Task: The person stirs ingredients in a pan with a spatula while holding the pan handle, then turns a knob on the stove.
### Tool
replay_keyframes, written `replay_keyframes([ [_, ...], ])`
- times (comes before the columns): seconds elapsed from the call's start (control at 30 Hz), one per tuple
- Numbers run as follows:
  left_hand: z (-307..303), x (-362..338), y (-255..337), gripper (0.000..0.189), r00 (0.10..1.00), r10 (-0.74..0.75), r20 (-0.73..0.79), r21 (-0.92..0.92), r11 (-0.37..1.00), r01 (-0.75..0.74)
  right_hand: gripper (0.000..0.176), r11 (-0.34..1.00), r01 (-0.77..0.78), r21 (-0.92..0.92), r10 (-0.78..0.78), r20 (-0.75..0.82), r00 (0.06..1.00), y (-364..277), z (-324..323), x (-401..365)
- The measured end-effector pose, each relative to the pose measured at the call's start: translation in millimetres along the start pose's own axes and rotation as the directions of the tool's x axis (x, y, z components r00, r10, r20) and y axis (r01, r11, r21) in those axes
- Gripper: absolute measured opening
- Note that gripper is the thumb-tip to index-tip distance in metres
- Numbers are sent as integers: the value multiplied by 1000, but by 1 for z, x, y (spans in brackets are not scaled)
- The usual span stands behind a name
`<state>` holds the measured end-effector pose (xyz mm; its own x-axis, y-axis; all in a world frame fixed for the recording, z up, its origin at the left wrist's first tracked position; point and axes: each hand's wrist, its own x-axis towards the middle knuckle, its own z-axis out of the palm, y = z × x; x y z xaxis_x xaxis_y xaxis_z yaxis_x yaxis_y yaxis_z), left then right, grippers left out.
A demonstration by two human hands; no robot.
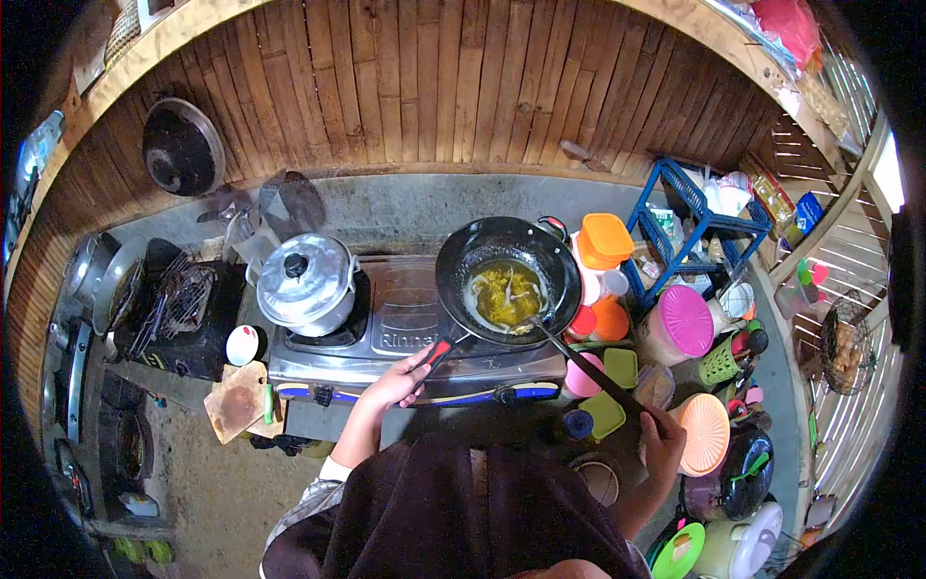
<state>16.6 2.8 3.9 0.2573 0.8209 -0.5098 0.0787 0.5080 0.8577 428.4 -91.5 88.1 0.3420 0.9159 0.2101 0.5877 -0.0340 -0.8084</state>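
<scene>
Two forearms (359, 434): reaching forward
Left hand (397, 383): closed round wok (473, 241) handle (439, 353)
Right hand (664, 437): gripping long-handled utensil (588, 367), thumb uppermost

The stove (395, 307) has a shiny, smooth metal top with blue plastic-looking trim along its front. On it, the wok (458, 253) shows dark metal with a glossy inner wall. Left of the stove, the cutting board (234, 403) is pale, matt wood, darker and worn at its middle. Behind the stove, the wall (415, 87) is rough brown bamboo-like slats. Right of the stove, the pink lid (685, 317) is smooth, ribbed plastic and the rack (702, 224) is blue plastic.
</scene>
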Motion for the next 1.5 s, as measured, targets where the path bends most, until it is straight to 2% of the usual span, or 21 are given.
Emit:
replay_keyframes([
  [0.07, -2, 4, -4, 48, 1000, -14, -12, 4, 1000, 14, 21, 998, 2, -61, 1, 38, 999, -4, 10, 2],
  [0.2, -1, 0, 0, 48, 1000, 6, 6, 4, 1000, -6, 21, 997, -52, -50, 55, 60, 997, -13, 35, 6],
  [0.27, 1, -1, 1, 48, 1000, -2, -3, -3, 1000, 2, 25, 997, 73, -2, -73, 77, 994, -10, 48, 11],
  [0.37, 2, -4, 5, 49, 1000, 8, -14, 19, 1000, -8, 26, 991, 108, 76, -113, 63, 992, 21, 77, 18],
  [0.4, 2, -4, 5, 49, 1000, 10, -14, 20, 1000, -10, 28, 991, 126, 52, -129, 48, 990, 25, 86, 20],
  [0.5, 2, -2, 3, 49, 1000, 1, -18, 11, 1000, -1, 29, 989, 135, 54, -137, 49, 989, 13, 107, 25],
  [0.57, 1, 0, 0, 49, 1000, 15, -17, 15, 1000, -15, 29, 982, 156, 103, -160, 30, 987, 26, 124, 30],
  [0.63, 1, 0, 0, 49, 1000, 27, -10, 8, 1000, -27, 31, 979, 57, 196, -72, 70, 995, 16, 135, 33],
  [0.77, 1, -1, 0, 50, 999, 34, 4, -4, 999, -34, 33, 986, -48, 158, 26, 134, 991, 16, 148, 41],
  [0.83, 2, -2, 0, 50, 999, 34, -7, 15, 999, -34, 34, 983, 97, 157, -116, 118, 986, 15, 150, 41],
  [1.0, 4, -5, 6, 50, 999, 32, -13, 63, 997, -32, 34, 943, 201, 264, -221, 48, 974, 21, 147, 33],
  [1.07, 3, -4, 4, 51, 999, 34, 13, 10, 999, -34, 33, 923, 228, 310, -246, 20, 969, 22, 140, 30],
  [1.13, 3, -4, 3, 50, 999, 33, 11, 9, 999, -34, 31, 980, 71, 185, -94, 119, 989, 6, 118, 20],
  [1.17, 3, -4, 3, 50, 999, 33, 6, 8, 999, -33, 31, 980, 71, 184, -94, 119, 988, -2, 106, 16],
  [1.23, 3, -5, 4, 50, 999, 35, 0, 19, 999, -35, 28, 960, -112, 257, 72, 160, 984, -14, 88, 11],
  [1.27, 3, -5, 5, 50, 999, 37, -5, 32, 999, -37, 24, 976, 69, 206, -86, 72, 994, -1, 86, 12],
  [1.3, 3, -5, 4, 50, 999, 38, -6, 28, 999, -38, 24, 976, 71, 204, -88, 74, 993, 6, 79, 10],
  [1.37, 3, -4, 4, 50, 999, 31, -11, 35, 999, -31, 22, 975, -9, 220, 2, 31, 1000, 7, 61, 7],
  [1.4, 3, -4, 4, 50, 999, 31, -11, 32, 999, -30, 21, 992, 36, 117, -35, -9, 999, 11, 54, 7],
  [1.5, 3, -2, 3, 50, 1000, 20, -11, 48, 999, -19, 21, 997, 3, 74, -1, -26, 1000, -2, 31, -1],
])
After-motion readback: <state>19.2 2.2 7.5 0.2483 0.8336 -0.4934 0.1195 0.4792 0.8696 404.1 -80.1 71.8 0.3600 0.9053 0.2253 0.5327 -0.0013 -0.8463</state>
